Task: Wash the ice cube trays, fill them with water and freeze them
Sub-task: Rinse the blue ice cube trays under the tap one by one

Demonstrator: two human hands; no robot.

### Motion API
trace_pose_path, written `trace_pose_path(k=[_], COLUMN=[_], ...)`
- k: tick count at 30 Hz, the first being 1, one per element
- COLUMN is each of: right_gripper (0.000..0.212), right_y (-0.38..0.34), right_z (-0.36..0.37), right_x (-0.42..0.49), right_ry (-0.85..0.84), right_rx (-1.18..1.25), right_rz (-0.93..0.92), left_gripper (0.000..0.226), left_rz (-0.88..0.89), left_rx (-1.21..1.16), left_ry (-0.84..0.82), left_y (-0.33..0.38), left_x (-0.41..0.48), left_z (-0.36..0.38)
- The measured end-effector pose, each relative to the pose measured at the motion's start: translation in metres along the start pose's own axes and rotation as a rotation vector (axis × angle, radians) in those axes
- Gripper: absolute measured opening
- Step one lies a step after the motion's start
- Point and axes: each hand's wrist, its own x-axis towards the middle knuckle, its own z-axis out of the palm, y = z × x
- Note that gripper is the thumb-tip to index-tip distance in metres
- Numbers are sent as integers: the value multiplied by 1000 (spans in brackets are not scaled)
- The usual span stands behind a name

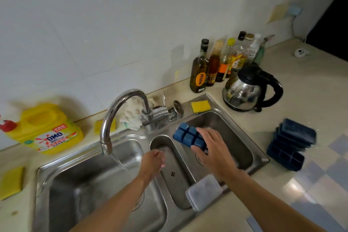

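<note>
My right hand point(213, 151) grips a dark blue ice cube tray point(188, 135), bottom side up, above the right sink basin point(239, 137). My left hand point(153, 162) hovers over the narrow middle basin with its fingers loosely curled and nothing in it. Water runs from the chrome tap point(114, 117) into the left basin point(62, 181). A stack of several more blue trays point(292, 144) stands on the counter to the right of the sink. A translucent tray lid point(204, 191) lies on the sink's front rim.
A yellow OMO detergent jug point(47, 130) stands at the back left. Yellow sponges point(201, 106) lie behind the sink and one at the far left point(11, 182). Bottles point(199, 69) and a steel kettle point(246, 90) stand at the back right. A crumpled cloth point(131, 115) lies behind the tap.
</note>
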Motion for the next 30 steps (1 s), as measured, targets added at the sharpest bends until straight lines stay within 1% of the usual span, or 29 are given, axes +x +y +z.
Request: trace_pose_path(k=[1,2,3,4,7,8,9,13,14,15,16,19,20,22,24,25,26,28,29,30], right_gripper=[64,65,65,65,64,65,64,62,61,61,61,60,58,54,52,52,53,53,51,50], right_y=[-1,2,10,24,76,91,101,110,111,116,124,167,178,182,181,184,186,193,196,199], right_z=[-4,-8,-11,-14,-18,-21,-24,-46,-53,-60,-67,-73,-72,-71,-68,-68,-69,-70,-70,-71], right_x=[6,11,13,12,-8,-15,-16,7,12,14,12,-6,-12,-16,-10,-9,-8,-9,-9,-10], right_ry=[54,58,14,-66,-436,-488,-463,-159,-115,-120,-164,-412,-432,-304,-214,-213,-256,-361,-344,-286], right_rx=[5,-3,-30,-78,-256,-264,-238,-34,-11,0,-15,-217,-207,-87,-10,3,-10,-24,6,42], right_rz=[-41,-67,-76,-61,94,118,107,-95,-128,-137,-140,-103,-85,-101,-130,-135,-122,-32,9,36], left_gripper=[19,18,17,18,18,18,19,22,22,21,20,16,14,12,11,11,11,12,13,14], left_rz=[3,4,8,11,40,45,48,17,14,18,34,46,41,39,47,58,72,94,105,115], left_rx=[5,-13,-27,-19,24,14,18,51,43,48,59,64,69,129,193,216,231,253,262,273], left_ry=[13,26,34,41,75,98,122,185,205,221,232,211,205,200,214,221,227,228,220,210], left_y=[3,6,11,15,25,28,32,49,53,56,58,57,53,48,49,51,52,55,56,55], left_x=[-2,-3,-6,-9,-17,-18,-20,-20,-22,-24,-26,-37,-40,-45,-46,-46,-45,-41,-39,-37], left_z=[3,7,12,17,34,41,48,84,94,105,115,144,152,162,167,169,170,172,173,175])
